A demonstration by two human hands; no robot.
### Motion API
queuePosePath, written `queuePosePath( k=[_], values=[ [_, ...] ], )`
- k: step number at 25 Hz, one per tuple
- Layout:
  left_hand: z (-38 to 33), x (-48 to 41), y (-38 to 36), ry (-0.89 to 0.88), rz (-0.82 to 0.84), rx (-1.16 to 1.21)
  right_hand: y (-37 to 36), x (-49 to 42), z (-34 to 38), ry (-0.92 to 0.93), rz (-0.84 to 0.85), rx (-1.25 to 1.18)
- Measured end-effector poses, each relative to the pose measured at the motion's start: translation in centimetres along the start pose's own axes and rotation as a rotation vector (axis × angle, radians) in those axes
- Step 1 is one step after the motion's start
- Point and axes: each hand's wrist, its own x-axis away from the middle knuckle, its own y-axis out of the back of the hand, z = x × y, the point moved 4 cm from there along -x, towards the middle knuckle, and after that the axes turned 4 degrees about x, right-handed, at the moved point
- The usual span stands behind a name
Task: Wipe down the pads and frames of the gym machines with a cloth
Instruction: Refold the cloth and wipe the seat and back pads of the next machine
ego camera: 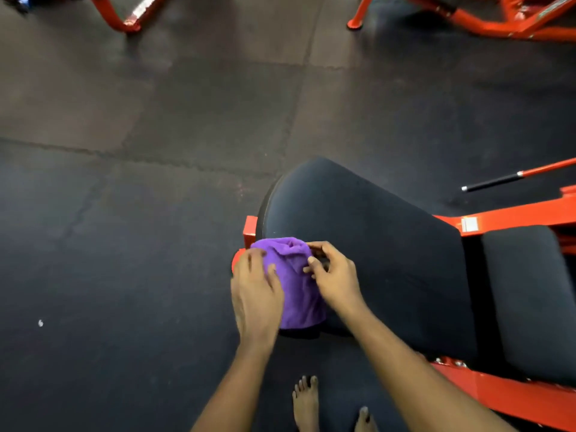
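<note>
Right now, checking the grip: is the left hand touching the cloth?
Touching. In the head view the left hand holds the purple cloth, thumb over it.

One wide-angle view from the person's head looks forward and steeply down — close over the left hand [255, 294] and right hand [338, 280] holding a crumpled purple cloth [296, 294] at the edge of the black padded seat [374, 238].

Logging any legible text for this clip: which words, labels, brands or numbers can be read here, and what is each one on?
No text here is legible.
White sticker on the orange frame beside the black pad: too blurred to read.
Pale strip on the orange frame leg at top left: blurred, unreadable.
Purple cloth, held by the left hand and right hand: no print shows.
</note>
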Motion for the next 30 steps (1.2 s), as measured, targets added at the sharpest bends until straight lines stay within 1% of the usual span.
queuePosePath(
  k=[1, 2, 3, 4, 5, 6, 7, 8, 9, 10, 12, 15, 17, 18, 21, 23, 25, 27, 30],
  values=[
    [-0.1, 1.8, -2.2, -0.008, 0.08, -0.097, 0.4, -0.5, -1.5, -0.002, -0.032, -0.026],
    [0.1, 3.1, -4.4, 0.03, 0.17, -0.188, 1.3, -0.5, -3.5, -0.015, -0.126, -0.037],
    [0.4, 3.7, -6.6, 0.095, 0.226, -0.249, 2.4, -0.2, -6.2, -0.043, -0.274, -0.021],
    [0.4, 3.7, -8.4, 0.16, 0.236, -0.27, 3.5, 0.6, -9.3, -0.113, -0.439, 0.042],
    [0.3, 3.4, -9.7, 0.217, 0.208, -0.281, 4.3, 1.7, -12.7, -0.242, -0.58, 0.121],
    [0.2, 2.9, -10.5, 0.247, 0.148, -0.301, 4.9, 2.9, -16.0, -0.452, -0.686, 0.193],
    [0.1, 2.1, -10.9, 0.245, 0.069, -0.329, 4.9, 3.9, -18.7, -0.685, -0.731, 0.201],
    [-0.1, 1.3, -11.1, 0.228, -0.002, -0.36, 4.7, 4.4, -20.7, -0.865, -0.725, 0.152],
    [-0.2, 0.5, -11.4, 0.211, -0.045, -0.391, 4.4, 4.2, -22.0, -0.967, -0.692, 0.079],
    [0.0, -0.1, -11.6, 0.201, -0.068, -0.414, 4.0, 3.6, -22.7, -0.997, -0.656, 0.013],
    [0.4, 0.0, -11.4, 0.162, -0.077, -0.427, 3.0, 2.2, -23.3, -0.98, -0.623, -0.065],
    [0.6, 3.0, -11.0, 0.127, -0.099, -0.366, 2.1, 1.5, -23.7, -1.003, -0.69, -0.085],
    [0.9, 5.1, -10.4, 0.133, -0.057, -0.342, 1.8, 1.6, -23.6, -0.973, -0.718, -0.08],
    [1.1, 4.9, -10.2, 0.101, -0.031, -0.345, 1.7, 1.6, -23.5, -0.96, -0.735, -0.079],
    [0.6, -2.4, -9.9, -0.072, 0.041, -0.419, 1.3, 1.5, -23.7, -0.955, -0.779, -0.065],
    [-0.6, -9.1, -10.5, -0.094, 0.095, -0.495, 1.1, 1.3, -23.7, -0.949, -0.799, -0.046],
    [-1.5, -12.0, -11.2, -0.095, 0.118, -0.552, 1.0, 1.2, -23.7, -0.953, -0.815, -0.037],
    [-1.3, -9.5, -11.4, -0.181, 0.114, -0.615, 1.0, 1.2, -23.7, -0.941, -0.825, -0.019],
    [0.8, -2.0, -10.1, -0.272, 0.178, -0.605, 1.0, 1.3, -23.7, -0.929, -0.842, -0.02]
  ],
)
